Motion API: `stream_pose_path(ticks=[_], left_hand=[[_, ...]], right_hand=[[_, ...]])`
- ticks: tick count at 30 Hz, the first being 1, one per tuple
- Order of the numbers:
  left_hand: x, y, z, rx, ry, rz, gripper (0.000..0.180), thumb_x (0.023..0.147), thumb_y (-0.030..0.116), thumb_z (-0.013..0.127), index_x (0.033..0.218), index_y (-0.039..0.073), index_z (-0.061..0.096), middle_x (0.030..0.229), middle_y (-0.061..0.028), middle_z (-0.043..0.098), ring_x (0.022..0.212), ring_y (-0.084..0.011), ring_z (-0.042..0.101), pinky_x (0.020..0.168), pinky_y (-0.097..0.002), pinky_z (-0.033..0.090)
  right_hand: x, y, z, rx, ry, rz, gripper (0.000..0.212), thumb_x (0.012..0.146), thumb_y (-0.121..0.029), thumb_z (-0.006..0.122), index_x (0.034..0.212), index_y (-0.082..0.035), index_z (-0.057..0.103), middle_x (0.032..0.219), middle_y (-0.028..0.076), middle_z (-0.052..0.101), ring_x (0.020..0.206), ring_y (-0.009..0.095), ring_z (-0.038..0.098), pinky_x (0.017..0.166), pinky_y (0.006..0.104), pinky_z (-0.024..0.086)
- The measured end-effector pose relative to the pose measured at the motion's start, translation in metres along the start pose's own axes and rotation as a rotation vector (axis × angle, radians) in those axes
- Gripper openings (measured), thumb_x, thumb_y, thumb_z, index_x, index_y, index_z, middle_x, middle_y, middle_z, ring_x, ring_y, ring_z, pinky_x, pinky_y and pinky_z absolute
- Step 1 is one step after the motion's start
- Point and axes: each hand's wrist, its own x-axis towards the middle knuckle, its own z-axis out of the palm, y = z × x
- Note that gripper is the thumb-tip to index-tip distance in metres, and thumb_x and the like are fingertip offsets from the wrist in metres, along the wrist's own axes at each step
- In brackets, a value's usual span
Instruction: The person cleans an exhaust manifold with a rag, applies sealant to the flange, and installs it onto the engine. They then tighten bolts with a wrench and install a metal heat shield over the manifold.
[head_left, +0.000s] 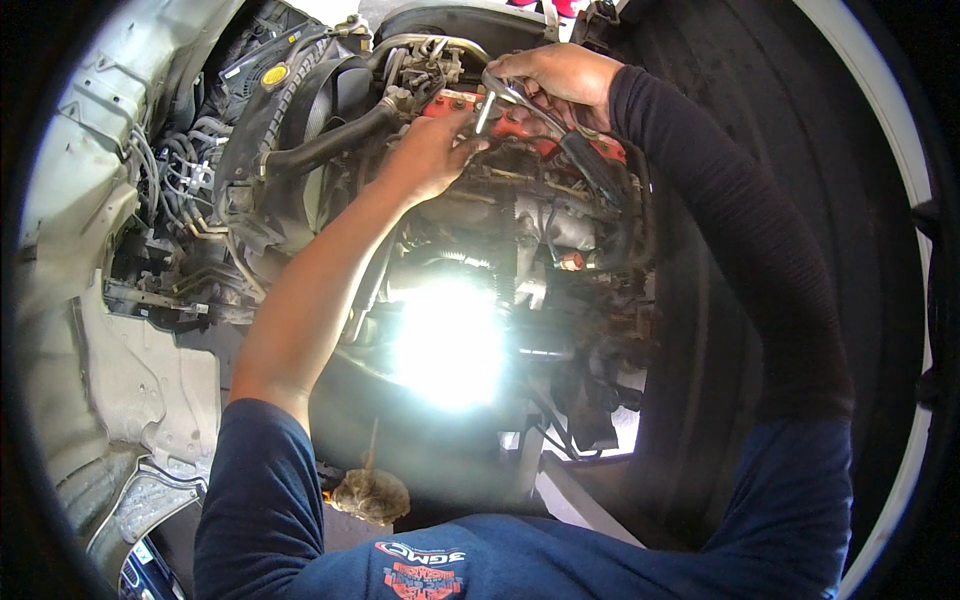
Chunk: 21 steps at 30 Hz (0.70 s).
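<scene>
Over the engine's red cover (510, 125), my two hands work close together. My right hand (565, 80), in a dark sleeve, is closed around a grey metal tool that looks like a ratchet (499, 87). A short bright silver rod (485, 114) points down from the tool's head. Just left of this rod is my left hand (432, 158), bare-armed, its thumb and fingers curled toward the rod's lower end. What they pinch, if anything, is hidden. A dark hose (590, 165) slopes down to the right below my right hand.
A bright work light (450, 345) glares over the lower engine. A thick black hose (335, 140) and a ribbed radiator fan shroud (270, 130) lie to the left. Pale body panels (75, 290) border the left side; a large dark panel (740, 290) rises on the right.
</scene>
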Motion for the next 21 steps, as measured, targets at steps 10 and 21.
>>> stream_pose_path(ticks=[10, 21], left_hand=[[0.003, -0.009, 0.006, 0.053, -0.034, 0.073, 0.037, 0.1, 0.025, 0.078, 0.13, 0.006, 0.071, 0.1, -0.0221, 0.078, 0.092, -0.0436, 0.076, 0.082, -0.0448, 0.058], [0.004, -0.011, 0.012, -0.034, -0.031, 0.04, 0.064, 0.095, 0.037, 0.083, 0.15, 0.011, 0.062, 0.123, -0.0268, 0.075, 0.121, -0.0386, 0.072, 0.105, -0.0444, 0.053]], right_hand=[[-0.001, 0.003, -0.002, -0.083, 0.004, -0.043, 0.034, 0.112, -0.028, 0.057, 0.127, -0.002, 0.072, 0.088, 0.012, 0.071, 0.073, 0.017, 0.074, 0.062, 0.0297, 0.065], [0.002, -0.007, -0.009, -0.241, -0.039, 0.073, 0.044, 0.111, -0.041, 0.06, 0.146, -0.016, 0.064, 0.108, 0.002, 0.073, 0.084, 0.015, 0.071, 0.072, 0.0349, 0.066]])
